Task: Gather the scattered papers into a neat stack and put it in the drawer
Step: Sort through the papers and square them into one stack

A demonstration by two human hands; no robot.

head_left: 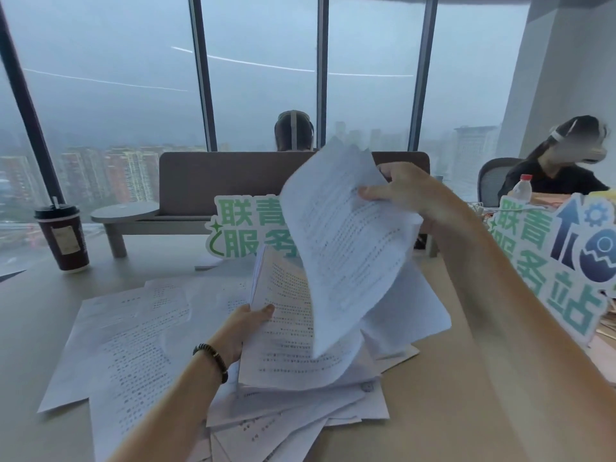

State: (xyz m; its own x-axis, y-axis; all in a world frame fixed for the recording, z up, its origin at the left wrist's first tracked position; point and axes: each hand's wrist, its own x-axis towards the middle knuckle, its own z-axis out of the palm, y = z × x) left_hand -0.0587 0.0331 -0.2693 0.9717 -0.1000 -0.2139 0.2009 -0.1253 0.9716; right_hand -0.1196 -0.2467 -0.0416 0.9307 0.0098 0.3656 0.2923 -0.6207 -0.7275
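Note:
Printed white papers (133, 348) lie scattered across the beige desk (443, 411), overlapping in a loose heap at the middle and left. My left hand (248, 323), with a dark bead bracelet on the wrist, grips the left edge of a thin bundle of sheets (286, 341) tilted up off the heap. My right hand (410, 191) is raised above the desk and pinches a few curling sheets (343, 241) by their upper right edge, so they hang over the bundle. No drawer is in view.
A dark paper coffee cup (63, 238) stands at the far left. Green-lettered cutout signs stand behind the papers (250, 228) and at the right (563, 261). A brown desk divider (226, 181) runs across the back. Two people sit beyond it, one at the far right (553, 175).

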